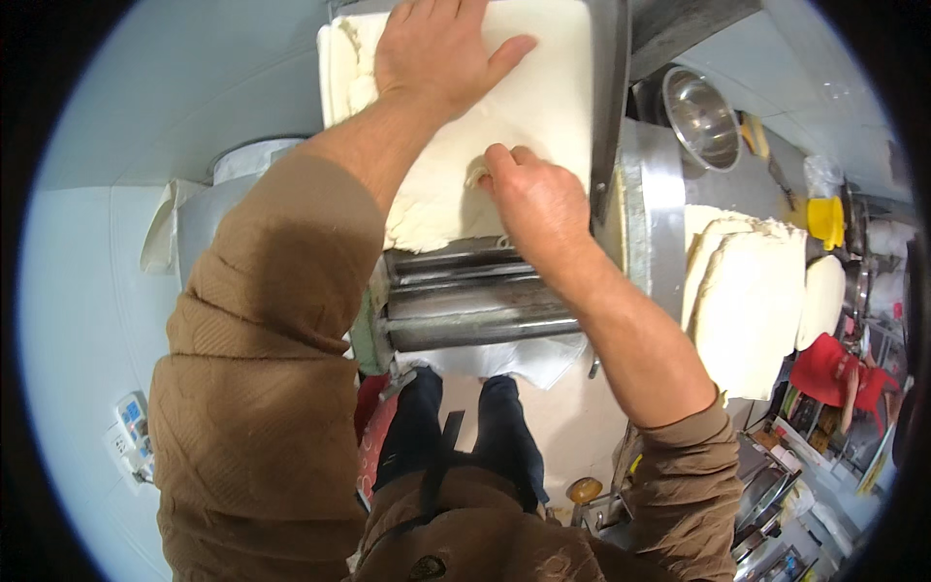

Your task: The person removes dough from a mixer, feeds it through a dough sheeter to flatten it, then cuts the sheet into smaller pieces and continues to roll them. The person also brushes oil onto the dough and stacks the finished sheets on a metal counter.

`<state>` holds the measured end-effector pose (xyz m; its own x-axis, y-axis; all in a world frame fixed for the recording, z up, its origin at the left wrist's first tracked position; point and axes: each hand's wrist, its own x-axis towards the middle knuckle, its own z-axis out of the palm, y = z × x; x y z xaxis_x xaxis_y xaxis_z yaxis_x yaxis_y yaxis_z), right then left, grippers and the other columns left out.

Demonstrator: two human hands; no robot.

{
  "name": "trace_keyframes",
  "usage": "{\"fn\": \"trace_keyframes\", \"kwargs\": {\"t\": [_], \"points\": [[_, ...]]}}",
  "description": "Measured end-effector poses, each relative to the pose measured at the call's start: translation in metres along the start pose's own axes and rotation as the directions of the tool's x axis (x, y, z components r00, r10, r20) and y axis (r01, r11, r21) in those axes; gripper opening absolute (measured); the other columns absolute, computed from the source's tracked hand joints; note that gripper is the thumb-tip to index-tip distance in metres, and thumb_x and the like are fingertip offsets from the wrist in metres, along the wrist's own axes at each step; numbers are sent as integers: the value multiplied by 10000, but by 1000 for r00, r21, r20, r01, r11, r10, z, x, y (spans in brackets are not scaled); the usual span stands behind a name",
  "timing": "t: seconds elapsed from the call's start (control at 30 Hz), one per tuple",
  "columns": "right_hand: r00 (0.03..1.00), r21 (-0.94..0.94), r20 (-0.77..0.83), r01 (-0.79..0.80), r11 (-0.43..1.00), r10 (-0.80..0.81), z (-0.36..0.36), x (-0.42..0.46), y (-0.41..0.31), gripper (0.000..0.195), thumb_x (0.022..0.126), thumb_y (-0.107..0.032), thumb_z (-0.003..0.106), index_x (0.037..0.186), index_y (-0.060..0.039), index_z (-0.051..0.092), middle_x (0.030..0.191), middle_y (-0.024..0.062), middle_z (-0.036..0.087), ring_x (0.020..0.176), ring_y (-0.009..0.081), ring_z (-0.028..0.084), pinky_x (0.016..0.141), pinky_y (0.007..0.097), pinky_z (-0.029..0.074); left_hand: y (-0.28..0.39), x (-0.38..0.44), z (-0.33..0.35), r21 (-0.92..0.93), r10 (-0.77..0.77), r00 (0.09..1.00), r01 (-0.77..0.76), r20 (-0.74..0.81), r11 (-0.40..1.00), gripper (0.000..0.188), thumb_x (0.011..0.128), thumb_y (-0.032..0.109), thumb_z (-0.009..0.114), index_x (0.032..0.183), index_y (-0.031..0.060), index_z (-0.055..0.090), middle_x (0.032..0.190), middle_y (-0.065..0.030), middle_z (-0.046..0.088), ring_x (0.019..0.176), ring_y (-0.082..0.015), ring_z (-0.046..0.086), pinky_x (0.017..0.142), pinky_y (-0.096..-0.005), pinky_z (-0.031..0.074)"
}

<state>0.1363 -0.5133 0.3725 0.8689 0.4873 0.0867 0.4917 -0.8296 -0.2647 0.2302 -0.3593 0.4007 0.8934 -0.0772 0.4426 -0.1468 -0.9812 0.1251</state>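
Note:
A thick folded sheet of pale dough (pixel 436 185) lies on the feed tray of a dough sheeter, its ragged near edge by the metal rollers (pixel 480 309). My left hand (pixel 440 62) rests on the far part of the dough, palm down with the thumb spread. Closer to the rollers, my right hand (pixel 538 196) is closed, with a small scrap of dough (pixel 476 177) between thumb and fingers.
Right of the sheeter, a stack of folded dough sheets (pixel 749 298) lies on the worktop, with a smaller dough piece (pixel 822 302) beside it. Beyond stand a steel bowl (pixel 702 118), a brush with a yellow handle (pixel 756 137) and a yellow container (pixel 825 222). A person in red (pixel 844 375) is farther right.

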Motion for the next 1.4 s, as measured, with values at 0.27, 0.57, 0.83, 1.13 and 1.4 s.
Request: {"fn": "trace_keyframes", "kwargs": {"t": [0.27,0.57,0.83,1.13,1.4], "points": [[839,106,-534,-55,993,103,-14,-13,23,541,769,-215,824,1153,12,516,1089,248,592,1006,370,599,847,427,501,-12,-4,6,81,39,992,-30,-120,996,713,898,682,475,1240,65,580,1164,-94,619,1121,-266,557,970,-390,430],[922,453,5,-346,822,386,8,-43,43,695,708,-216,855,1222,42,465,1166,268,599,1099,430,568,933,481,474,16,-11,-22,-48,-3,913,25,408,999,854,892,767,355,812,-2,716,839,-158,693,840,-366,655,750,-480,514],[861,485,-473,77,871,188,36,-161,3,362,770,-34,714,1108,10,594,1073,204,630,992,390,603,866,437,495,8,-55,15,-117,13,980,10,200,993,729,893,728,431,791,46,667,785,-130,654,750,-359,607,660,-464,462],[137,198,974,-140,-970,179,283,-203,14,309,1017,-283,489,1230,-80,579,1140,85,652,1055,248,620,956,391,477,25,-76,39,-202,227,974,-225,-14,953,508,863,552,589,724,66,634,720,-79,584,704,-304,569,623,-416,428],[372,396,849,19,-918,374,271,-228,10,382,1016,-318,491,1332,-107,529,1258,54,616,1161,237,575,1030,397,423,32,-107,48,-238,263,964,-248,36,939,461,894,494,554,743,59,593,734,-88,538,690,-299,515,609,-421,384]]}}
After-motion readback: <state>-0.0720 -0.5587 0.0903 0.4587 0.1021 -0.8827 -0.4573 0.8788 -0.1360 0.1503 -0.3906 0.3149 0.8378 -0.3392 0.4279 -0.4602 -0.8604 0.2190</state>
